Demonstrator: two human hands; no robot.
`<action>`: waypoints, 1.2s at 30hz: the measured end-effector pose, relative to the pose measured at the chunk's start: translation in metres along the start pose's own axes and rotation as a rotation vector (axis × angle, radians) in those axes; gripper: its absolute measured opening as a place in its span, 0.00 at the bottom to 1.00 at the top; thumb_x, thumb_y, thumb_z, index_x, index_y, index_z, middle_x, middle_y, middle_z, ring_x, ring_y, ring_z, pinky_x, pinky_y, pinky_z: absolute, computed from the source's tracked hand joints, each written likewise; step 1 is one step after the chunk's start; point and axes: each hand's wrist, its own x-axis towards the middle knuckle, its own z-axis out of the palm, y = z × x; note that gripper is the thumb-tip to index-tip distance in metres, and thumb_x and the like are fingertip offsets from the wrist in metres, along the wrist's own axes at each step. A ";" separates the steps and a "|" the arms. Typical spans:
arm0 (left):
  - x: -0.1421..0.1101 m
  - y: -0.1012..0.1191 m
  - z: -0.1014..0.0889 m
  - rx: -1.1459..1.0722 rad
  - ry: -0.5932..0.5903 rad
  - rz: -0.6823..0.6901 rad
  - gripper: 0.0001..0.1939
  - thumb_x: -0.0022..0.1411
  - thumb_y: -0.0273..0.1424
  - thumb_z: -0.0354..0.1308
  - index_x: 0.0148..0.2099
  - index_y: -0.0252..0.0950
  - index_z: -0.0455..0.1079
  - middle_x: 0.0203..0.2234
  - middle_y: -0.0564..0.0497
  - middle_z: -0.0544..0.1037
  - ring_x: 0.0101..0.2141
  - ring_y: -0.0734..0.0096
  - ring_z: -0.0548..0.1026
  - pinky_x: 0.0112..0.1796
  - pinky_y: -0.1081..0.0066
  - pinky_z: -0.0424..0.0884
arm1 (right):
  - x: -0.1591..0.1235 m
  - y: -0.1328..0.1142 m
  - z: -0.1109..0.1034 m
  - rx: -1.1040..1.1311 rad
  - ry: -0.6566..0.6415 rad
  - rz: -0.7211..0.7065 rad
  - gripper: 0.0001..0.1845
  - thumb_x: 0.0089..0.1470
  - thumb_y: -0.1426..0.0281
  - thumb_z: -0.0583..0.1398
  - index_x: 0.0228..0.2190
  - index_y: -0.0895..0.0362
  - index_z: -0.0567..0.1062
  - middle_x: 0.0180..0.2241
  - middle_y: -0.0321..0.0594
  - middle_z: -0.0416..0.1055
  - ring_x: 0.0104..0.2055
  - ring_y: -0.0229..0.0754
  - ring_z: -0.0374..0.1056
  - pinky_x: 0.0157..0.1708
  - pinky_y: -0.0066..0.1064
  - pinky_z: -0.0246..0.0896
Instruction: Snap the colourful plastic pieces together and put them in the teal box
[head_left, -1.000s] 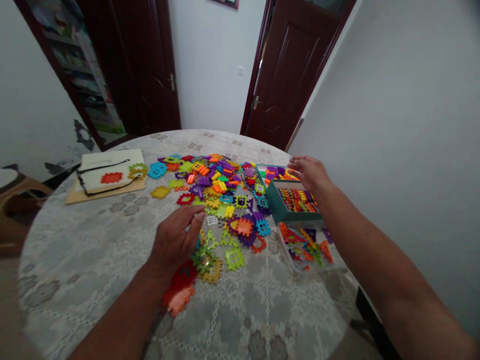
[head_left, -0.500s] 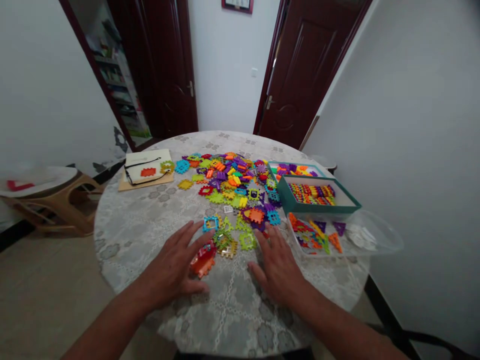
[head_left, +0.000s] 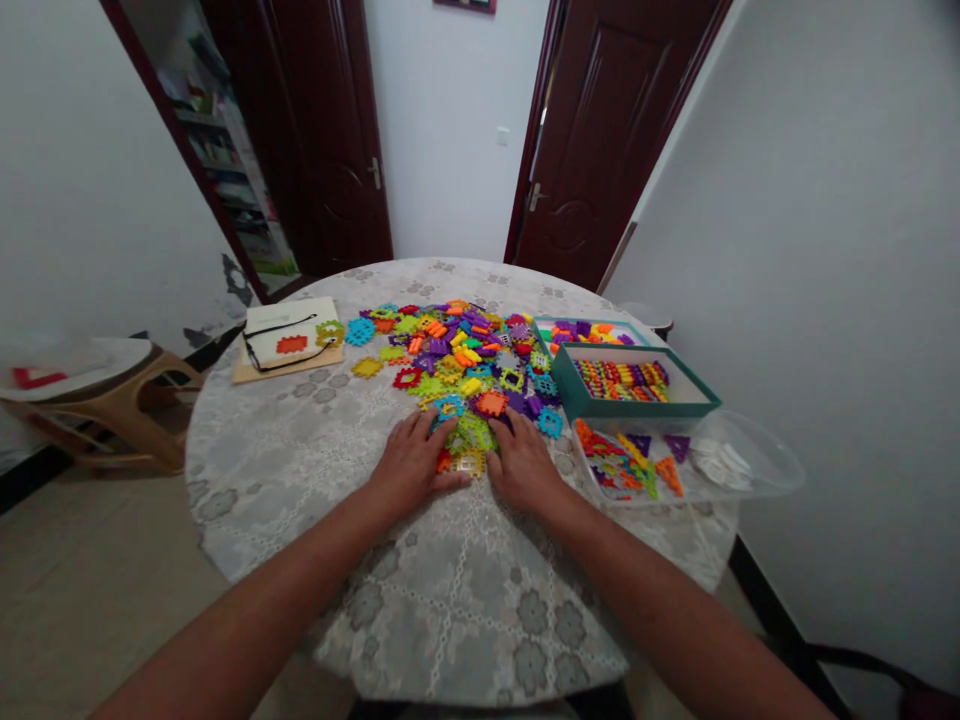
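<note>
Left hand (head_left: 405, 460) and right hand (head_left: 525, 462) lay palm down below the centre of the head view, fingers loosely spread, unclenched, touching the near end of one heap of plastic pieces (head_left: 469, 350), too many to count. At centre right stood two teal-edged boxes (head_left: 637, 408) and one clear tray (head_left: 780, 470); at centre left, one pale pad (head_left: 319, 310). Two doors (head_left: 604, 130) showed above.
</note>
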 end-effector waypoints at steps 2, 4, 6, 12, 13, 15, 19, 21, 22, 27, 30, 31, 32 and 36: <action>0.012 0.007 0.001 0.001 -0.012 -0.004 0.46 0.60 0.56 0.69 0.72 0.38 0.65 0.71 0.32 0.64 0.69 0.34 0.60 0.68 0.43 0.57 | 0.010 0.002 0.002 -0.006 -0.001 0.007 0.29 0.62 0.71 0.60 0.64 0.60 0.72 0.69 0.60 0.62 0.70 0.64 0.59 0.71 0.57 0.53; 0.020 0.013 0.000 0.001 -0.011 -0.017 0.43 0.61 0.55 0.69 0.71 0.39 0.68 0.69 0.33 0.66 0.67 0.33 0.63 0.66 0.42 0.60 | 0.016 0.006 0.004 0.001 0.015 0.032 0.29 0.62 0.73 0.57 0.64 0.62 0.72 0.67 0.60 0.64 0.69 0.61 0.60 0.70 0.55 0.54; 0.026 0.020 -0.002 -0.002 0.005 -0.015 0.40 0.62 0.56 0.68 0.68 0.38 0.70 0.66 0.32 0.69 0.64 0.34 0.67 0.63 0.43 0.63 | 0.017 0.010 0.007 0.022 0.055 0.071 0.28 0.63 0.75 0.55 0.63 0.63 0.73 0.66 0.59 0.66 0.69 0.59 0.60 0.70 0.55 0.54; 0.042 0.032 -0.008 -0.068 0.091 0.083 0.28 0.72 0.54 0.58 0.55 0.34 0.76 0.49 0.36 0.81 0.51 0.45 0.77 0.53 0.51 0.72 | 0.009 0.019 0.010 0.133 0.106 0.073 0.27 0.63 0.78 0.53 0.60 0.60 0.74 0.64 0.55 0.70 0.68 0.53 0.63 0.70 0.51 0.53; 0.045 0.032 -0.007 -0.095 0.114 0.104 0.26 0.73 0.53 0.56 0.54 0.35 0.76 0.47 0.38 0.81 0.49 0.47 0.78 0.52 0.53 0.73 | 0.009 0.019 0.009 0.146 0.106 0.070 0.26 0.63 0.78 0.53 0.60 0.60 0.75 0.63 0.55 0.71 0.68 0.53 0.63 0.70 0.52 0.52; 0.049 0.030 -0.002 -0.153 0.175 0.113 0.25 0.74 0.52 0.55 0.54 0.36 0.76 0.45 0.40 0.82 0.49 0.50 0.78 0.52 0.54 0.74 | 0.008 0.016 0.007 0.155 0.111 0.074 0.26 0.63 0.78 0.53 0.59 0.59 0.75 0.62 0.54 0.72 0.67 0.53 0.64 0.71 0.54 0.49; 0.050 0.020 0.009 -0.288 0.282 0.043 0.22 0.74 0.48 0.57 0.56 0.37 0.75 0.47 0.41 0.83 0.49 0.53 0.79 0.53 0.55 0.75 | 0.007 0.010 0.003 0.146 0.109 0.046 0.26 0.63 0.78 0.53 0.60 0.57 0.74 0.62 0.52 0.73 0.67 0.53 0.64 0.73 0.56 0.45; 0.048 0.017 0.011 -0.360 0.284 0.032 0.20 0.74 0.46 0.57 0.55 0.37 0.76 0.48 0.42 0.83 0.49 0.55 0.79 0.54 0.55 0.75 | 0.006 0.008 0.002 0.147 0.109 0.016 0.26 0.62 0.77 0.54 0.60 0.57 0.74 0.61 0.51 0.73 0.66 0.53 0.64 0.72 0.55 0.46; 0.046 0.016 0.010 -0.396 0.278 0.030 0.19 0.74 0.46 0.57 0.54 0.37 0.76 0.48 0.42 0.83 0.50 0.55 0.79 0.55 0.55 0.75 | 0.006 0.009 0.001 0.149 0.110 0.001 0.26 0.62 0.77 0.55 0.60 0.56 0.74 0.61 0.51 0.73 0.66 0.54 0.64 0.72 0.55 0.47; 0.040 0.015 0.000 -0.565 0.254 -0.018 0.17 0.74 0.43 0.55 0.53 0.38 0.77 0.48 0.43 0.83 0.50 0.57 0.80 0.55 0.55 0.75 | 0.008 0.015 -0.005 0.180 0.077 -0.047 0.13 0.62 0.75 0.58 0.46 0.55 0.79 0.55 0.50 0.76 0.61 0.54 0.68 0.67 0.51 0.57; 0.038 0.015 -0.004 -0.631 0.240 -0.033 0.18 0.75 0.39 0.50 0.54 0.38 0.78 0.50 0.43 0.83 0.53 0.57 0.79 0.58 0.54 0.73 | 0.010 0.018 -0.010 0.197 0.068 -0.069 0.10 0.63 0.74 0.58 0.43 0.55 0.79 0.52 0.50 0.78 0.58 0.53 0.69 0.64 0.49 0.60; 0.038 0.014 -0.004 -0.646 0.237 -0.040 0.18 0.75 0.38 0.49 0.54 0.37 0.78 0.50 0.44 0.83 0.53 0.57 0.79 0.58 0.54 0.73 | 0.011 0.018 -0.011 0.200 0.071 -0.076 0.11 0.63 0.74 0.58 0.44 0.55 0.79 0.51 0.50 0.78 0.58 0.53 0.70 0.63 0.48 0.61; 0.038 0.013 -0.004 -0.659 0.234 -0.052 0.18 0.75 0.36 0.49 0.54 0.37 0.78 0.50 0.44 0.82 0.53 0.58 0.79 0.58 0.54 0.73 | 0.011 0.018 -0.012 0.201 0.077 -0.081 0.12 0.63 0.74 0.58 0.45 0.56 0.79 0.51 0.50 0.78 0.57 0.53 0.70 0.63 0.48 0.62; 0.040 0.008 0.001 -0.689 0.224 -0.094 0.17 0.69 0.29 0.51 0.54 0.37 0.77 0.49 0.45 0.82 0.51 0.59 0.79 0.55 0.57 0.75 | 0.010 0.020 -0.010 0.198 0.091 -0.096 0.17 0.63 0.74 0.59 0.52 0.58 0.78 0.52 0.52 0.78 0.58 0.55 0.69 0.63 0.49 0.62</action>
